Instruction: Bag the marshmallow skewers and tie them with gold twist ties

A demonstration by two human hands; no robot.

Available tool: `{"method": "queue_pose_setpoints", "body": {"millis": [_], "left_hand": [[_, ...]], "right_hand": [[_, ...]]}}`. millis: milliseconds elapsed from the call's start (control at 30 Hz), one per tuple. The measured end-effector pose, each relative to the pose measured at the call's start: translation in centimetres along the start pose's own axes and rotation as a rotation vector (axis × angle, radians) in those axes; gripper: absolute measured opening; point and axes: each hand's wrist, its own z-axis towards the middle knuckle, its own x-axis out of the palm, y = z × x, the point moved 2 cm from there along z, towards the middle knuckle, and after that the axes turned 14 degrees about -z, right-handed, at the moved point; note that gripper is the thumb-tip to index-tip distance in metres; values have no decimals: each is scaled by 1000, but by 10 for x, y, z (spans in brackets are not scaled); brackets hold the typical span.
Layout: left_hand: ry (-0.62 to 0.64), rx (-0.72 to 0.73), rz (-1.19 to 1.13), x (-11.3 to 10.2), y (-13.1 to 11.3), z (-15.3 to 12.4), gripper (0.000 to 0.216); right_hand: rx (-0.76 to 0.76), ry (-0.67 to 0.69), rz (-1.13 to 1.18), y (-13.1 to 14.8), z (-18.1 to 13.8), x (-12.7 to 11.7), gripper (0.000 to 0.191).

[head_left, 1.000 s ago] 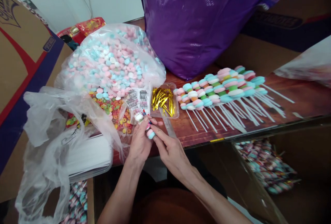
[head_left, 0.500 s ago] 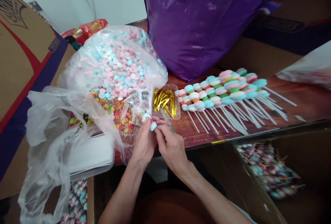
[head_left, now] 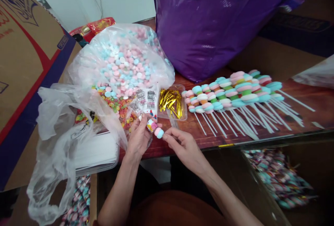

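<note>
Pink-and-blue candy stack (head_left: 157,131), short and tilted, is held over the near edge of the table (head_left: 308,114). Left hand (head_left: 137,136) is closed round its upper end; right hand (head_left: 185,146) pinches the lower blue end. Tray of gold ties (head_left: 172,101) sits just beyond, with finished skewers (head_left: 235,94) to its right. Clear candy bag (head_left: 125,62) crowds the left.

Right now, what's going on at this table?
A person holds a small candy skewer in both hands: the left hand grips the stacked sweets, the right hand pinches the end by a pink-and-blue piece. Finished skewers lie in a row on the table to the right; a bag of loose sweets and a tray of gold ties sit behind the hands.
</note>
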Motion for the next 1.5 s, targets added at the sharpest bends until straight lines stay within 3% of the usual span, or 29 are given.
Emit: {"method": "queue_pose_setpoints", "body": {"millis": [133,400,600,833,933,1133,1300,1500], "left_hand": [[-26,18,16,-1,3,0,40],[7,60,-33,1,16,-7,35],[24,-29,-50,1,13,-9,34],[-54,43,-52,9,22,-12,34],[-35,50,-50,8,18,-12,35],[-8,42,-70,4,7,-7,28],[33,64,4,5,17,-9,25],[53,36,14,10,15,-14,28]], "right_hand": [[10,38,51,2,1,-6,29],[-118,-208,-238,0,1,17,23],[-195,-229,-349,-1,-3,15,24],[-142,-479,-388,-1,8,30,14],[-148,-469,-451,-2,8,31,18],[-274,-312,-535,2,-10,22,25],[-394,-445,-505,4,-4,37,25],[-362,-492,-516,3,3,46,25]]}}
